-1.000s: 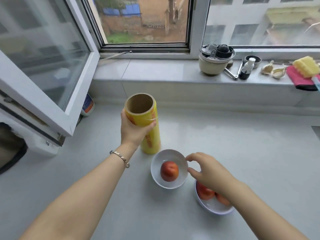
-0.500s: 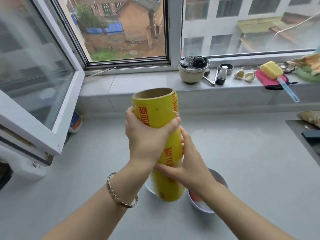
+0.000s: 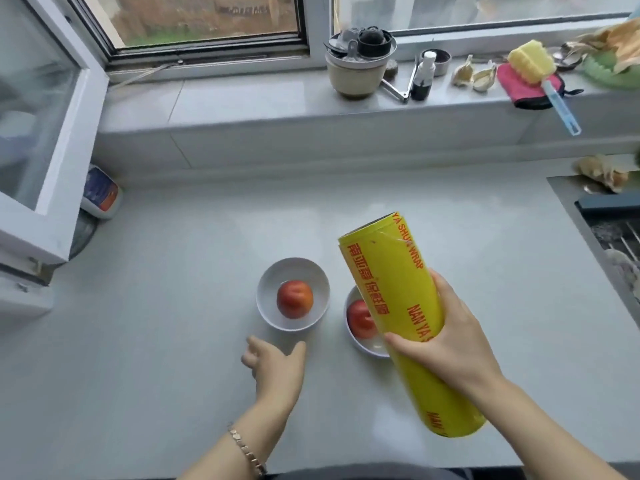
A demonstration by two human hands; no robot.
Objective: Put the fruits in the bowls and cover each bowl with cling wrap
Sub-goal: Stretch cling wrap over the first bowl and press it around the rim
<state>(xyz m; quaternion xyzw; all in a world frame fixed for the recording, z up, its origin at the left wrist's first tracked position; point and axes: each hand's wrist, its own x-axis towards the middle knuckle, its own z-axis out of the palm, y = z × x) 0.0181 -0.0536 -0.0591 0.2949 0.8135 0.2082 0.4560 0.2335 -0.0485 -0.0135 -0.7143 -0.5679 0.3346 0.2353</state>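
Gripping the cling wrap roll (image 3: 391,289) at mid-length, the right hand (image 3: 453,344) holds it tilted above the right bowl (image 3: 363,348), partly covering the right fruit (image 3: 360,318) inside; the left hand (image 3: 277,367), relaxed and empty, sits just beside the left bowl (image 3: 270,296), which contains the left fruit (image 3: 294,299).

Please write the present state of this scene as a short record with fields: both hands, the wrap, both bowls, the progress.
left hand: open, empty, low over the counter before the left bowl
right hand: grips the cling wrap roll at its middle
cling wrap roll: yellow, tilted, held over the right bowl
left bowl: white, one red fruit inside, uncovered
right bowl: white, partly hidden by the roll; another fruit shows
progress: fruit in bowls; no wrap on them yet
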